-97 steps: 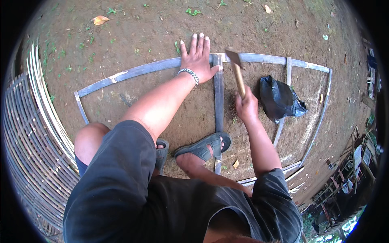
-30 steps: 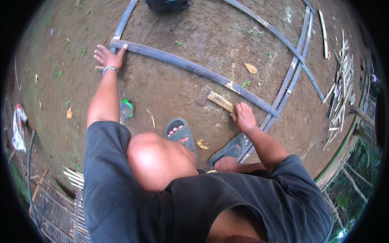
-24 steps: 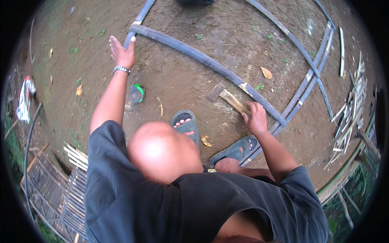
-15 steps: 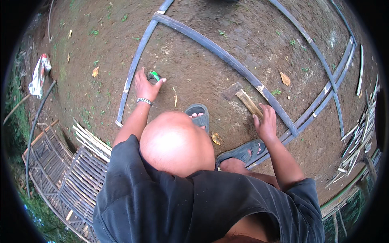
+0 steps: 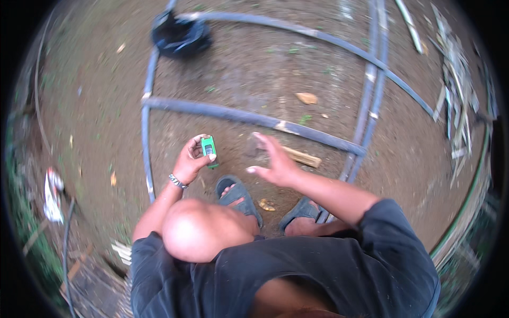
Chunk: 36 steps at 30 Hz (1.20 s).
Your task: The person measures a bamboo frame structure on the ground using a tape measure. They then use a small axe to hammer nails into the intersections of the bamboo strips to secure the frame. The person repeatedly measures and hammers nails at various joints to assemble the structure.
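Gripping left hand [image 5: 190, 163]: fingers wrapped around a green-cased tape measure [image 5: 210, 150], held above the dirt ground [image 5: 238, 85], left of the hatchet [image 5: 302, 157].
Right hand [image 5: 280, 166]: fingers spread, thumb standing apart, near the hatchet and hiding part of it.
Hatchet: wooden-handled, lying beside one bar of a bamboo-strip frame [image 5: 212, 109].
Lettering: on the tape measure, too small and blurred to read.
Black plastic bag [image 5: 183, 40]: slumped over the frame's far left stretch.
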Each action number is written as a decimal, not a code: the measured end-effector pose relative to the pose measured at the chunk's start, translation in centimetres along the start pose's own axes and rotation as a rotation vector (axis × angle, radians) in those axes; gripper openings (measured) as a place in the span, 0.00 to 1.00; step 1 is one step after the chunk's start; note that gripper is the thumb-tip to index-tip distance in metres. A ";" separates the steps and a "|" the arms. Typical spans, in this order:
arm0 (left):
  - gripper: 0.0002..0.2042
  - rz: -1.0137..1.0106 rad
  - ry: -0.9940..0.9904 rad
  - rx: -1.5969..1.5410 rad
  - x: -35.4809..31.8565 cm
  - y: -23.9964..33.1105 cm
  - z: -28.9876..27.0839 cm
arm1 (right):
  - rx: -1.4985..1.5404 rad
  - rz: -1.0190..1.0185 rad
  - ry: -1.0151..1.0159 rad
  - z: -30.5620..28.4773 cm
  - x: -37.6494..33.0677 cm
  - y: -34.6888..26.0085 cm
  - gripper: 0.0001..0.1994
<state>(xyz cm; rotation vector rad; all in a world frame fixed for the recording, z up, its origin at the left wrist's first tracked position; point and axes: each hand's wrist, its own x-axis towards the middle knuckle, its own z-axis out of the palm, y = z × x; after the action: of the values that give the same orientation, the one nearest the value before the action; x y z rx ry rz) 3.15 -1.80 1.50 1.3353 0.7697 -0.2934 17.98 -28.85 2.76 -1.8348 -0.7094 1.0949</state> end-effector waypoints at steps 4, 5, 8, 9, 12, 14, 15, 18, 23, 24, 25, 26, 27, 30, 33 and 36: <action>0.33 0.037 -0.356 -0.024 4.3 8.0 8.6 | 0.173 -0.103 0.114 -3.8 1.0 -2.8 0.59; 0.33 0.062 -0.399 -0.056 5.2 9.7 11.6 | 0.097 -0.186 0.159 -5.8 0.8 -2.4 0.58; 0.29 0.064 -0.452 -0.170 7.1 12.8 19.4 | -0.008 -0.245 0.219 -13.0 -1.0 -1.7 0.51; 0.28 0.030 -0.456 -0.221 7.0 13.9 21.9 | -0.052 -0.193 0.176 -15.6 -2.4 -1.9 0.51; 0.18 -0.039 -0.430 -0.219 7.7 13.8 28.6 | -0.135 -0.163 0.123 -20.6 -6.9 0.7 0.50; 0.12 -0.075 -0.395 -0.156 7.5 12.7 33.9 | -0.167 -0.103 0.139 -22.3 -10.2 4.2 0.50; 0.09 -0.056 -0.396 -0.007 7.8 11.3 35.6 | -0.126 -0.044 0.153 -22.6 -12.0 5.5 0.51; 0.06 -0.068 -0.378 0.071 9.1 4.0 37.6 | -0.032 0.081 0.187 -20.3 -15.7 9.6 0.52; 0.05 -0.062 -0.327 0.288 9.6 -0.4 36.8 | 0.052 0.144 0.333 -12.3 -22.0 16.5 0.47; 0.05 -0.047 -0.341 0.366 10.5 -0.2 35.6 | 0.108 0.214 0.330 -10.5 -23.6 16.9 0.46; 0.06 -0.088 -0.367 0.395 11.4 0.2 34.6 | 0.156 0.279 0.331 -8.9 -25.2 17.2 0.46; 0.06 -0.062 -0.351 0.386 12.4 1.2 34.1 | 0.204 0.338 0.337 -7.4 -26.6 17.5 0.45; 0.06 -0.040 -0.344 0.375 13.2 2.3 34.2 | 0.242 0.344 0.388 -5.4 -28.3 18.2 0.44; 0.06 0.050 -0.309 0.376 17.3 4.3 33.4 | 0.334 0.397 0.535 2.2 -33.4 19.9 0.41; 0.07 -0.050 -0.265 0.212 21.3 6.5 36.4 | 0.349 0.491 0.695 8.4 -37.9 19.8 0.39; 0.09 -0.052 -0.313 0.138 23.1 6.8 40.2 | 0.348 0.624 0.759 13.3 -40.7 18.2 0.38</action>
<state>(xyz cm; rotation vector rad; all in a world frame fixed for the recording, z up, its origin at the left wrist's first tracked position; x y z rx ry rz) 37.33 -32.74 -6.85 1.3587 0.5276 -0.5907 -11.51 -64.64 -0.26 -1.9877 0.4947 0.7105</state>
